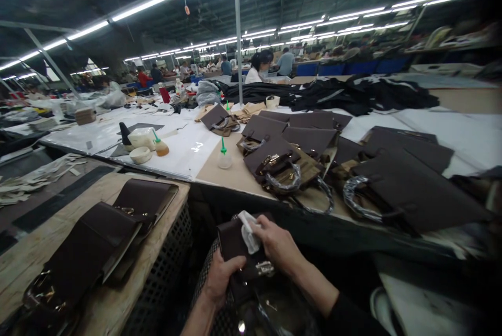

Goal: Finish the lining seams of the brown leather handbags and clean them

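Note:
A dark brown handbag (232, 242) with a metal clasp rests low in front of me, over my lap. My left hand (220, 277) grips its left edge, with the thumb on the bag's face. In my right hand (278, 246) is a crumpled white cloth (250, 236), pinched between the fingers and laid against the upper part of the bag. The lower part of the bag lies in shadow, so its shape there is hard to make out.
Several brown handbags (415, 189) with plastic-wrapped handles lie piled on the table ahead. A green-tipped glue bottle (224, 158) stands beside them. More brown bags (92, 236) lie on the wooden board (157, 252) at left, above a black plastic crate (167, 257). A metal pole (238, 37) rises behind.

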Demonstrator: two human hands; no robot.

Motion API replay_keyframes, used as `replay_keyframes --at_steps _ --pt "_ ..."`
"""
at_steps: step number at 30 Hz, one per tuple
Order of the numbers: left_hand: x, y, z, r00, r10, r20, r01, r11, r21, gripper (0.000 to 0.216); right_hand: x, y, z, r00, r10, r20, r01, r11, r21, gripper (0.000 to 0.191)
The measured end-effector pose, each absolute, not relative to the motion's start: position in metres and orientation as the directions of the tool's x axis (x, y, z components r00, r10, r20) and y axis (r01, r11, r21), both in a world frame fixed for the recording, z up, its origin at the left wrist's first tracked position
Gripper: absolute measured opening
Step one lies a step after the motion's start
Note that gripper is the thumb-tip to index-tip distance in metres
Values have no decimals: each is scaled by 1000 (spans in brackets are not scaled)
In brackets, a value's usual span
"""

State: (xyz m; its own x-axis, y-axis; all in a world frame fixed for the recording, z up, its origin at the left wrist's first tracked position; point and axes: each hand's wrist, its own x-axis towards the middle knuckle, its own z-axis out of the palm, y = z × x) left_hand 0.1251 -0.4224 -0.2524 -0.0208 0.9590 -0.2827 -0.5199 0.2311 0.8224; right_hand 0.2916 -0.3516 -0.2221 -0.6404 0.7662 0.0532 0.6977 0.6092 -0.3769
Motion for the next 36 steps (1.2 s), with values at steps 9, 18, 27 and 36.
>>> replay_keyframes --at_steps 9,18,27,36 --pt "137 -419 -263 -23 935 -353 -572 277 772 58 300 -342 -236 -573 820 -6 795 554 -249 50" --pt "138 -418 -273 15 938 -348 -581 291 760 49 299 -337 -233 -596 802 -33 773 562 -295 56" --pt "128 -420 -286 -86 918 -388 -655 242 716 49 362 -314 -237 -205 979 26 357 99 -929 25" --pt "117 -425 -274 -124 919 -374 -690 191 698 50 417 -364 -260 101 919 -382 -340 -329 -881 16"
